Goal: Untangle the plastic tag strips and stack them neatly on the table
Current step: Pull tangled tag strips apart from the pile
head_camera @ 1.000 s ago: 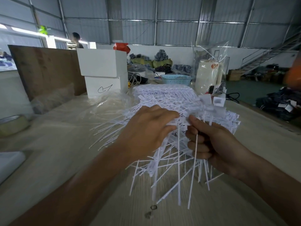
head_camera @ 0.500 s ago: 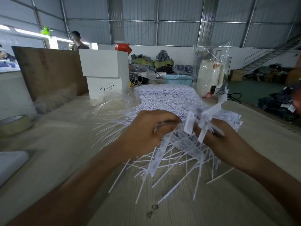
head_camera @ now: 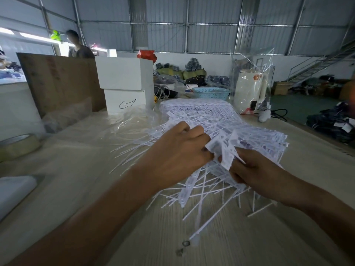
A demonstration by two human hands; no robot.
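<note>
A big tangle of white plastic tag strips (head_camera: 209,120) lies across the middle of the wooden table (head_camera: 288,237), thin tails fanning out to the left and toward me. My left hand (head_camera: 178,152) has its fingers curled round a bunch of strips at the heap's near side. My right hand (head_camera: 255,169) pinches the flat heads of a raised cluster of tags (head_camera: 224,148) just right of the left hand. Both hands almost touch. The strips under my palms are hidden.
Crumpled clear plastic (head_camera: 132,121) lies left of the heap. Two stacked white boxes (head_camera: 124,87) and a brown board (head_camera: 61,81) stand behind it. A tape roll (head_camera: 19,144) sits at the left edge. A blue basket (head_camera: 211,93) and wrapped white appliance (head_camera: 251,91) stand at the back. A person stands far left.
My right hand turned from gripping hanging tails to pinching the tag heads, and the held cluster lifted. Both hands drew closer together over the heap.
</note>
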